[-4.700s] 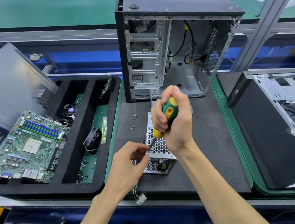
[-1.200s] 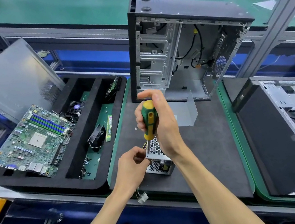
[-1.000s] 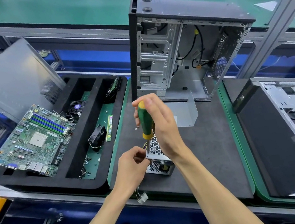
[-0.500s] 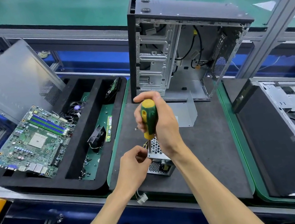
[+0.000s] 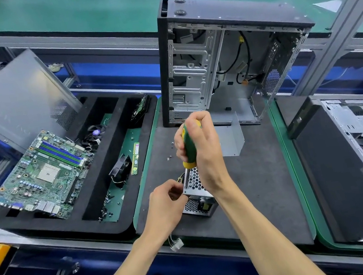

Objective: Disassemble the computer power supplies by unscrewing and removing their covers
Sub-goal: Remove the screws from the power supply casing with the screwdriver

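While the power supply (image 5: 196,191) sits near the front edge of the dark mat (image 5: 264,185), its perforated cover looks still in place, so I'd judge the job only partway through the unscrewing on this unit. A few loose screws (image 5: 170,150) lie on the mat just left of the right hand, which suggests some fasteners are already out; can't tell how many are left, the screw being worked is hidden. Bent grey metal plate (image 5: 230,137) lies behind the hands, may be a removed cover but can't confirm. Left to do as I read it: finish the screws, lift the cover off. Right hand (image 5: 197,145) is fisted around the green-and-yellow screwdriver (image 5: 188,147), held close to upright, tip down at the unit's top left edge, wrist above the casing. Left hand (image 5: 165,203) is at the unit's left side, fingers curled, fingertips pinching at the corner by the tip; whether it grips the shaft, a wire or the casing edge I can't tell. A white connector (image 5: 176,245) on its wires hangs off the mat's front edge below the left wrist. Gutted PC case (image 5: 222,57) stands upright behind, motherboard (image 5: 44,176) sits in the foam tray (image 5: 108,225) to the left.
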`<action>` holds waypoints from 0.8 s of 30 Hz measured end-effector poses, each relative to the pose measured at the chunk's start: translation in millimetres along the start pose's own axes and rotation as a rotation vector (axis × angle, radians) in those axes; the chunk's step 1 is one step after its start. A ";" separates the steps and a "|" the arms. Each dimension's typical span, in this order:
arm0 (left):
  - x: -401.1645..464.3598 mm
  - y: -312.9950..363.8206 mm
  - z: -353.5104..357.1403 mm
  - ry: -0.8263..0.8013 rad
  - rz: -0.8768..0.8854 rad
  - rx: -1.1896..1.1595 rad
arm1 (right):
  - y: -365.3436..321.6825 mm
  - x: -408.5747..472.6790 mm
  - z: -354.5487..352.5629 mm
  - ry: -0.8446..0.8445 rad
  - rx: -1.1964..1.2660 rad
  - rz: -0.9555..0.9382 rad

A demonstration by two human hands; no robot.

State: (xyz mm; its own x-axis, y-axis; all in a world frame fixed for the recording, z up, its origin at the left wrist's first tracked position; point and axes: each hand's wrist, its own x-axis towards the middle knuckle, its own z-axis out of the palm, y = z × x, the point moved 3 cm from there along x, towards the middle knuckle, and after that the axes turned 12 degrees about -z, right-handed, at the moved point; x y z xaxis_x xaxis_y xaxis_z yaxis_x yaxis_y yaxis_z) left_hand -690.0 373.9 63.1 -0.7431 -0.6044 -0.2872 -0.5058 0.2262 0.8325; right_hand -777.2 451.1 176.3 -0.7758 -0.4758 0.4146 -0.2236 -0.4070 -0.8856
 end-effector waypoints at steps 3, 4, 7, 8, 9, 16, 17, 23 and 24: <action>0.1 -0.7 0.0 0.013 0.001 0.010 | -2.4 -0.3 0.9 -0.009 -0.062 -0.033; 0.1 -0.8 0.1 0.014 0.001 0.009 | -2.3 -0.3 1.2 -0.007 -0.069 -0.033; -0.6 -0.3 0.3 0.007 0.004 0.006 | 0.3 0.5 1.2 0.005 -0.019 -0.014; -0.9 -0.1 0.1 0.005 0.003 0.005 | 1.5 0.5 1.1 0.007 -0.008 -0.008; -1.1 0.2 0.0 0.005 0.002 0.005 | 2.4 0.1 1.3 0.009 0.001 0.001; -1.1 0.9 -0.2 0.009 0.005 0.010 | 0.0 -1.2 3.0 -0.028 -0.072 -0.016; -1.2 1.0 -0.4 0.009 0.006 0.013 | -0.4 -0.9 3.2 -0.032 -0.078 -0.015; -1.0 1.8 -0.3 0.005 0.005 0.012 | 1.3 0.2 1.4 -0.004 -0.013 -0.012; -0.6 1.8 -0.2 0.007 0.010 0.017 | 1.1 -0.2 1.8 -0.008 -0.013 -0.006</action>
State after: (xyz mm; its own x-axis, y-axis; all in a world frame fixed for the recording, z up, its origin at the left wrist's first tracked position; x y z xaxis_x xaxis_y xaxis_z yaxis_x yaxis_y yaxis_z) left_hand -690.4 374.5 64.8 -0.7455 -0.6070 -0.2754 -0.5056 0.2457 0.8271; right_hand -776.2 449.3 175.6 -0.7696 -0.4796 0.4215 -0.2360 -0.3996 -0.8858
